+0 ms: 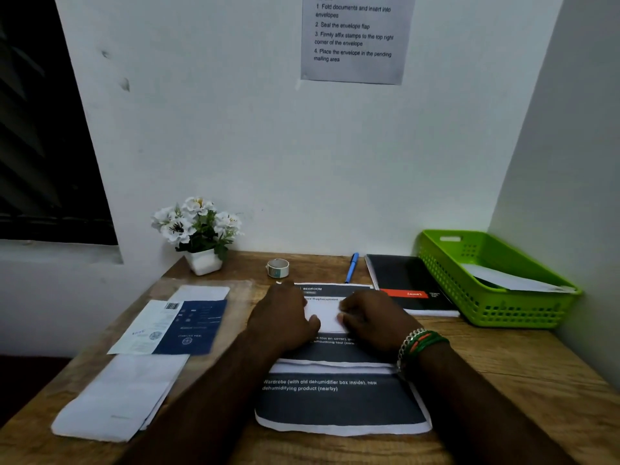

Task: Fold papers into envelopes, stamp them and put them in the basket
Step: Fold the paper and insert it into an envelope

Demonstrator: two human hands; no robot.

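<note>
Dim, bluish indoor light — soft overall, edges bowed by wide-angle distortion

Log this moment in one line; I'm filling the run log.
step: folding | left hand and right hand: pressing white paper | basket: one paper
</note>
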